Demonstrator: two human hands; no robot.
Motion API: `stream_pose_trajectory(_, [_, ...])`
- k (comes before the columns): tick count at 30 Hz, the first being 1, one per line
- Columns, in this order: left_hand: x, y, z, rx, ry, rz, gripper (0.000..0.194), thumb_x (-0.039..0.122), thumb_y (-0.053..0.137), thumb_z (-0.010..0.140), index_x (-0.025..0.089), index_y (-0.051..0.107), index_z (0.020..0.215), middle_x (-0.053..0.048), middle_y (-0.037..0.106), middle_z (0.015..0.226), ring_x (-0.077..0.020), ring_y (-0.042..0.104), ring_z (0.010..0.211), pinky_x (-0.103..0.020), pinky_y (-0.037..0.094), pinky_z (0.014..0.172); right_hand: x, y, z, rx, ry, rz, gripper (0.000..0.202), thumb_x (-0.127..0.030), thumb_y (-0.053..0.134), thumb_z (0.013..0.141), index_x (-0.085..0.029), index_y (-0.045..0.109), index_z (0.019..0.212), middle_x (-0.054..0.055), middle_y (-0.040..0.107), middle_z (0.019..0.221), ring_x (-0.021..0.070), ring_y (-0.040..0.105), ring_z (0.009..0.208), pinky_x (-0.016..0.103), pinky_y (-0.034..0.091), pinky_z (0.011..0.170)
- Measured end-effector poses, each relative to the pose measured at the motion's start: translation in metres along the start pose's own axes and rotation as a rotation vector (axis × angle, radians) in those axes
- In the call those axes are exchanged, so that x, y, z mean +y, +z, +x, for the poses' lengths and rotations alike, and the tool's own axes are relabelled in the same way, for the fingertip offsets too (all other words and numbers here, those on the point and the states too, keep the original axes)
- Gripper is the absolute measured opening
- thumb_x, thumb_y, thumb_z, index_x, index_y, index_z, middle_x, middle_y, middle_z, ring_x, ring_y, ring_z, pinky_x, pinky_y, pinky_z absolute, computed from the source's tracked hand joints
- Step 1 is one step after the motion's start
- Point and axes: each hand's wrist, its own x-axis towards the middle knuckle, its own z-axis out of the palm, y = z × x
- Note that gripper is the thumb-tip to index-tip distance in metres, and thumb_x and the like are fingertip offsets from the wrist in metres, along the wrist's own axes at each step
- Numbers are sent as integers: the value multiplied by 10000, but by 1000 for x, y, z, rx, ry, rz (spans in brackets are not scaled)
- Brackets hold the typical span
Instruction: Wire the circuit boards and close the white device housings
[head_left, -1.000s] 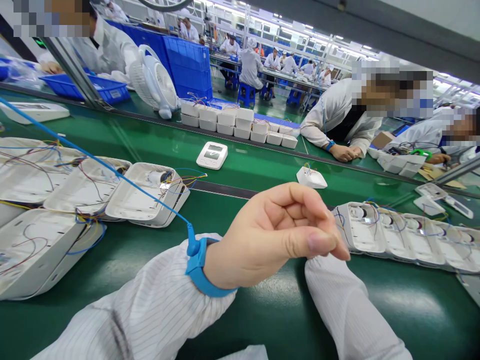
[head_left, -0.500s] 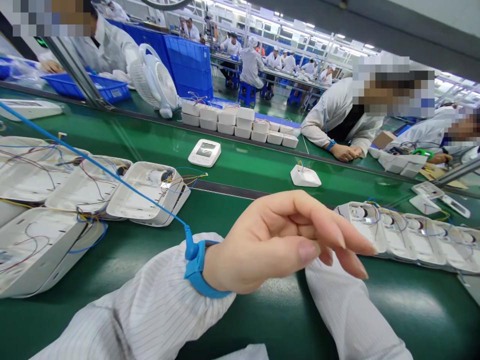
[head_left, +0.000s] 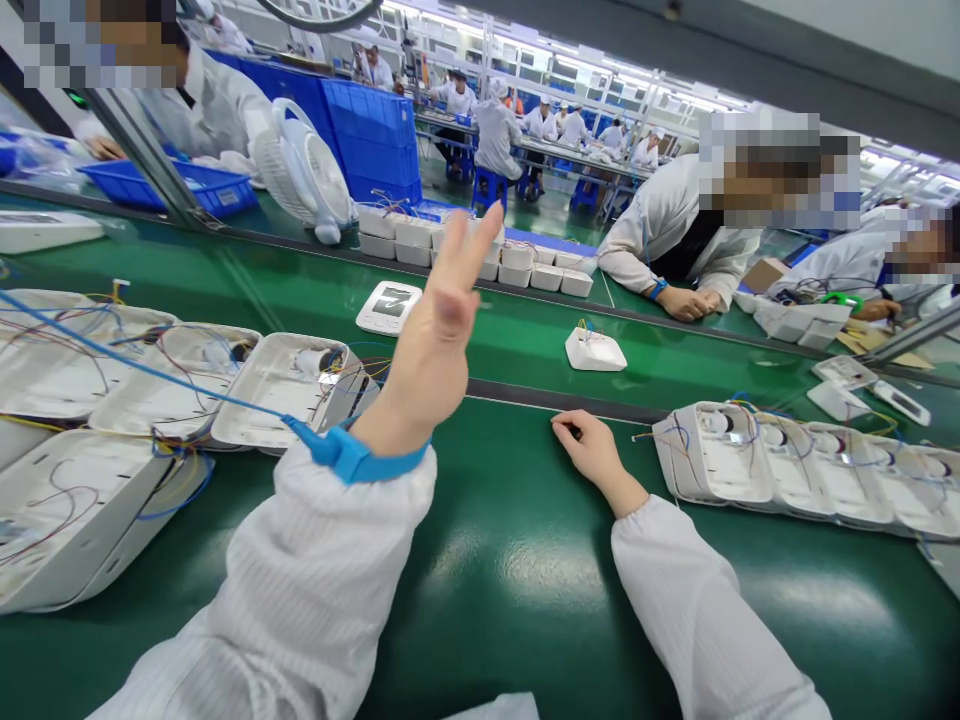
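Note:
My left hand (head_left: 431, 350) is raised over the bench with its fingers stretched out and nothing in it. A blue wrist strap (head_left: 364, 455) with a blue cord circles that wrist. Just behind the hand, a white device with a grey screen (head_left: 386, 306) sits on the green conveyor belt, partly covered by it. My right hand (head_left: 592, 455) rests on the green bench with its fingers curled in and nothing visible in them. To its right stands a row of open white housings (head_left: 682, 460) with wires and small cylindrical parts inside.
More wired white housings (head_left: 259, 385) crowd the left side. On the belt lies a small white housing (head_left: 596, 350). Across it are stacked white cases (head_left: 412, 250), a white fan (head_left: 307, 165), a blue tray (head_left: 225, 195) and a co-worker's hands (head_left: 690, 303). Metal posts slant at both sides.
My left hand has swung up and left from in front of my right forearm, its fingers now pointing upward. My right hand has come into view. The screen device and small housing have shifted slightly left.

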Motion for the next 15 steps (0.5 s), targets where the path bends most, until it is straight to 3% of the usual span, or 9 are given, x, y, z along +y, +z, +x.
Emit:
stream_pose_trajectory(2, [23,8,-11,4,-12,-185,455,630,571,874,298,643,1176,-53,575,1351,-314,479,1319,-467,416,1067,1,0,0,0,6,-1,215,-334,522,885,-228,708,906,55,723,939,205,664,835,348,530,785])
stream_pose_trajectory(4, [42,18,-22,-32,-52,-333,230,435,667,877,247,686,1007,-45,700,1033,-233,659,1024,-383,516,941,2,0,-1,-2,7,-4,226,-341,514,889,-228,707,913,58,723,946,208,663,839,349,529,782])
stream_pose_trajectory(7, [57,27,-32,-178,-135,-526,67,275,679,871,209,674,881,-8,671,756,-160,668,739,-315,562,773,1,0,-1,-3,-5,-11,225,-345,515,886,-227,706,908,64,719,937,218,662,839,354,527,770])
stream_pose_trajectory(15, [56,35,-39,-425,-271,-780,205,333,705,838,171,595,775,-24,631,727,-153,642,678,-303,563,686,-13,-5,1,43,-12,-1,161,-299,533,851,-233,655,768,85,701,838,237,659,790,333,500,708])
